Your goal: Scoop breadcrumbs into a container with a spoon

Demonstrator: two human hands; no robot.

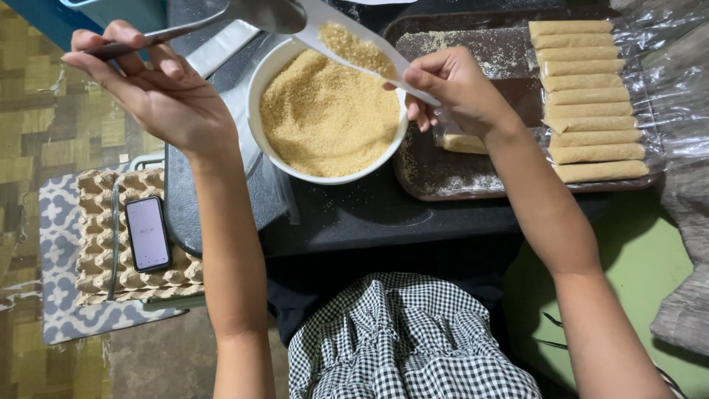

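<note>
From the head camera we see the left hand (159, 89) raised above the dark tray's left side, its fingers pinched along the thin handle of a metal spoon (221, 18); the spoon's smooth bowl hangs over the far rim of the white bowl (255, 89). The right hand (458, 89) pinches a flat white wrapper (336, 26) between thumb and fingers, holding it tilted over the bowl; a small heap of brown sugar (354, 46) lies on the wrapper, coarse and grainy, just beside the spoon's bowl. The round bowl is nearly full of the same golden, sandy sugar (325, 114), its surface loose and uneven; it sits on a black tray (347, 214) with a rounded near edge.

To the right, touching nothing of the bowl that we can tell, lies a brown rectangular tray (473, 185) dusted with crumbs; eight pale rolled sticks (587, 103) lie stacked in a neat column along its right side, smooth and cylindrical, and one more wrapped piece (464, 144) rests just under the right wrist. Crinkled clear plastic (672, 81) covers the far right edge.

At the left, well apart, a smartphone (148, 233) lies on a bumpy cardboard egg tray (96, 258); open room remains between the two forearms, above the checked cloth (402, 340).
</note>
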